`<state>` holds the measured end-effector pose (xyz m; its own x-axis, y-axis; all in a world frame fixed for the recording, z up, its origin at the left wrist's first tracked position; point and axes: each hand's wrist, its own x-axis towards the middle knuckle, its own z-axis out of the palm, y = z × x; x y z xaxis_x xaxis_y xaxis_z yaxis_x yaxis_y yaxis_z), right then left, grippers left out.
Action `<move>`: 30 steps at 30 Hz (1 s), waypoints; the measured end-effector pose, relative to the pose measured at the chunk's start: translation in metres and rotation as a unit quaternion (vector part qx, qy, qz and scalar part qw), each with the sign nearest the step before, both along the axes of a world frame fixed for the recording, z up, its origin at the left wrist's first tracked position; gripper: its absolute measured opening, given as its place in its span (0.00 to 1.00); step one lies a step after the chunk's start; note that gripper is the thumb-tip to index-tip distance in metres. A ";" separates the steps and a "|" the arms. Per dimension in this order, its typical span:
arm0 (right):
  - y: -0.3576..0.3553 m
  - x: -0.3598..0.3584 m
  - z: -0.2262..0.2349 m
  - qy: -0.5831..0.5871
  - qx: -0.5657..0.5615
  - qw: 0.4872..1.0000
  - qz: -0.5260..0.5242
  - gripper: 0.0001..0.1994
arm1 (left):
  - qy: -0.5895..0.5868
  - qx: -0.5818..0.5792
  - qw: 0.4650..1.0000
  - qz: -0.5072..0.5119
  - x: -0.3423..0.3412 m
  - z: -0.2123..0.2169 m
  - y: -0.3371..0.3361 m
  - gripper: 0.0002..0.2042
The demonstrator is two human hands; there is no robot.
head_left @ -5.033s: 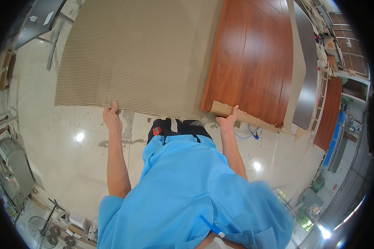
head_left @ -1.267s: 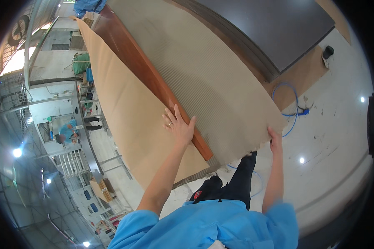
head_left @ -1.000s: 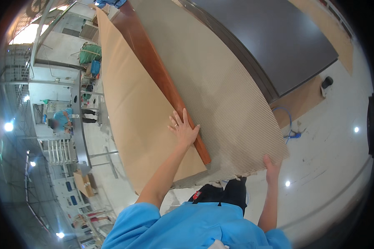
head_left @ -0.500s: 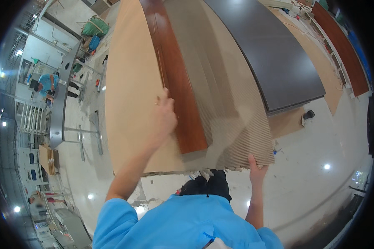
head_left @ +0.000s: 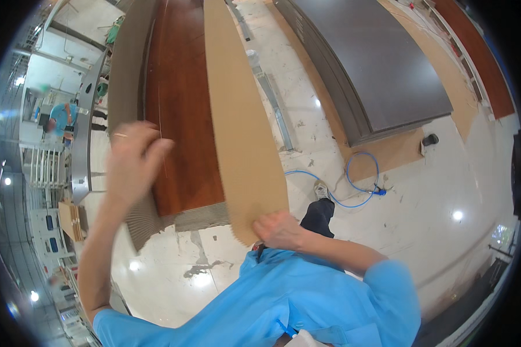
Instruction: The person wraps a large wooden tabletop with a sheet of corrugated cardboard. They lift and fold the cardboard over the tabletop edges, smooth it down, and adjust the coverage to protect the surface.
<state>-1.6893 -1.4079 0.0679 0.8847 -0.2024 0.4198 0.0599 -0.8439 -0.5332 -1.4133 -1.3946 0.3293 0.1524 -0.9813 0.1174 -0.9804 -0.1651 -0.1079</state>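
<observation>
A long reddish-brown panel [head_left: 182, 139] lies on ridged corrugated cardboard [head_left: 205, 217], which shows past its near end. Along the panel's right side a smooth brown cardboard flap [head_left: 243, 139] is folded up and partly covers it. My right hand [head_left: 279, 229] is closed on the near end of that flap. My left hand [head_left: 132, 165], slightly blurred, is over the panel's left edge with thumb and fingers apart, and nothing shows in it. Beneath and beyond it, the left cardboard flap [head_left: 125, 75] lies outward with its ridged side showing.
Dark grey panels [head_left: 376, 63] are stacked at right on brown sheeting [head_left: 385, 159]. A blue hose [head_left: 353, 205] loops over the floor near my shoe [head_left: 321, 189]. A co-worker in blue [head_left: 61, 118] stands at far left by a long grey panel [head_left: 82, 139].
My right hand has moved left, folding the right flap up against the panel. The left flap has swung outward, uncovering the panel's left part. My left hand has moved left, off the cardboard's smooth face.
</observation>
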 end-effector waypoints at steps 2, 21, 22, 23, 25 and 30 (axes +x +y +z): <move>-0.011 0.010 -0.005 -0.006 -0.023 0.998 0.053 0.05 | 0.224 0.080 0.947 0.214 -0.036 -0.052 -0.017 0.38; -0.258 -0.035 -0.288 -0.082 0.707 0.459 -0.531 0.35 | 0.572 -0.070 0.709 0.407 -0.013 -0.187 0.017 0.11; -0.254 -0.018 -0.286 -0.065 0.722 0.496 -0.477 0.35 | 0.574 -0.082 0.718 0.385 -0.012 -0.188 0.019 0.11; -0.242 0.012 -0.280 -0.062 0.741 0.486 -0.459 0.36 | 0.575 -0.077 0.717 0.387 -0.012 -0.189 0.021 0.11; -0.200 0.093 -0.260 0.020 0.769 0.544 -0.335 0.37 | 0.588 -0.076 0.698 0.402 -0.012 -0.191 0.028 0.10; -0.185 0.136 -0.226 0.162 0.865 0.458 -0.124 0.42 | 0.609 -0.099 0.672 0.411 0.008 -0.215 0.047 0.12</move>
